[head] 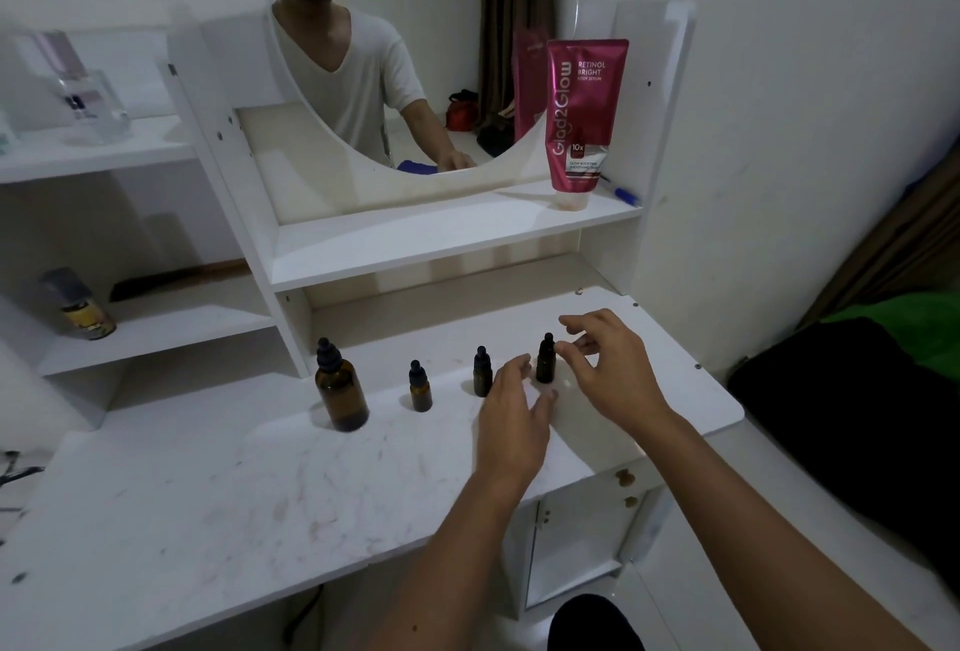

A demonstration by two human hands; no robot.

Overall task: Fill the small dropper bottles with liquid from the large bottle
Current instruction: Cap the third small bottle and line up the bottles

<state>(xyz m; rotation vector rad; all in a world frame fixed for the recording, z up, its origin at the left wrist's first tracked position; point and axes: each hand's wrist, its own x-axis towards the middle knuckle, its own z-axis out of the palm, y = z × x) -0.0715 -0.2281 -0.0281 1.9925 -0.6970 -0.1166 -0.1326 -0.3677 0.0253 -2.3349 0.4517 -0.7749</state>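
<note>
A large amber dropper bottle point(340, 388) with a black dropper cap stands at the left of a row on the white vanity top point(208, 484). To its right stand three small dark dropper bottles: one point(420, 387), a second point(482, 372) and a third point(545, 358), all capped. My left hand point(514, 416) hovers with relaxed fingers just in front of the second and third bottles, holding nothing. My right hand point(608, 369) is right of the third bottle, fingers loosely spread, fingertips close to its cap; contact is unclear.
A pink Glad2Glow tube point(584, 120) stands on the shelf above beside a mirror point(395, 52). A spray can point(83, 307) sits on the left shelf, and a clear holder point(88, 99) higher up. A blue pen point(621, 193) lies behind the tube. Dark bedding lies at right.
</note>
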